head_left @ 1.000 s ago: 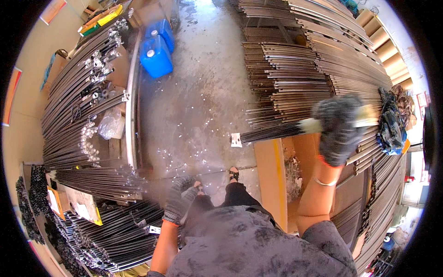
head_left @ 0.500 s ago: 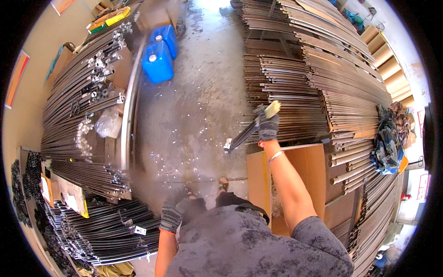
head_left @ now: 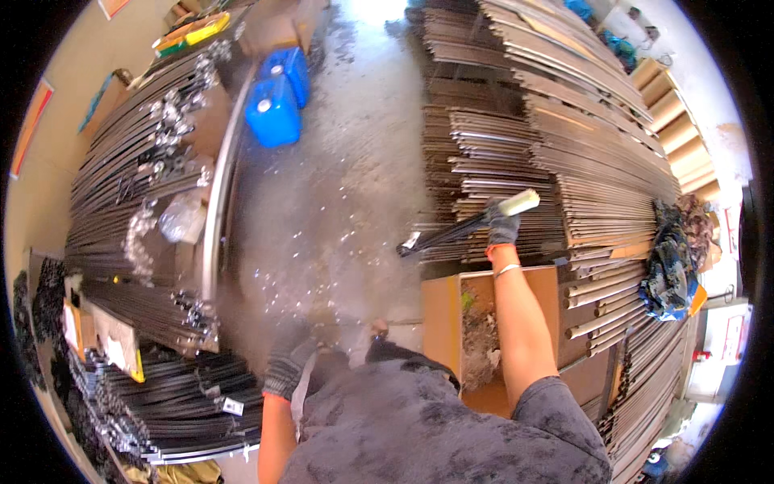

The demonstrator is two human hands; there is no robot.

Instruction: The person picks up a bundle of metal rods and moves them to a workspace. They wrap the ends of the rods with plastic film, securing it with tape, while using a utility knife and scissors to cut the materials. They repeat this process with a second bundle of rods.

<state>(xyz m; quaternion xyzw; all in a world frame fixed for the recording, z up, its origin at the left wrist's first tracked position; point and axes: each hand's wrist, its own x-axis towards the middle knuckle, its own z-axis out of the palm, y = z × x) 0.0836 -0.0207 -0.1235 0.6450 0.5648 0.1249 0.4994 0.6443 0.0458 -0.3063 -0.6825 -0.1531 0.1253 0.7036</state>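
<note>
My right hand (head_left: 504, 224), in a grey knitted glove, is closed around a dark, long bundle (head_left: 447, 235) that looks like thin bars. Its pale yellowish end (head_left: 520, 202) sticks out beyond the fist, and a whitish patch shows at the far left tip. The bundle slants over the aisle floor, beside the racked bars. Low at my left side is my left hand (head_left: 289, 363), gloved alike; its fingers are blurred. A pale strip (head_left: 304, 379) hangs next to it. Under my right forearm stands an open cardboard box (head_left: 442, 323) with grey debris (head_left: 481, 343) inside.
Long metal bars (head_left: 484, 149) are stacked along the right; more bars (head_left: 121, 185) fill the left rack behind a silver rail (head_left: 218, 210). Two blue jerrycans (head_left: 272, 113) stand by the rail. White scraps dot the concrete floor (head_left: 339, 185). Black bundled tubes (head_left: 185, 411) lie lower left.
My right hand has moved right with the dark bundle, which now lies flatter across the view. Debris in the box shows more. The left hand has shifted slightly left, and a pale strip appears beside it.
</note>
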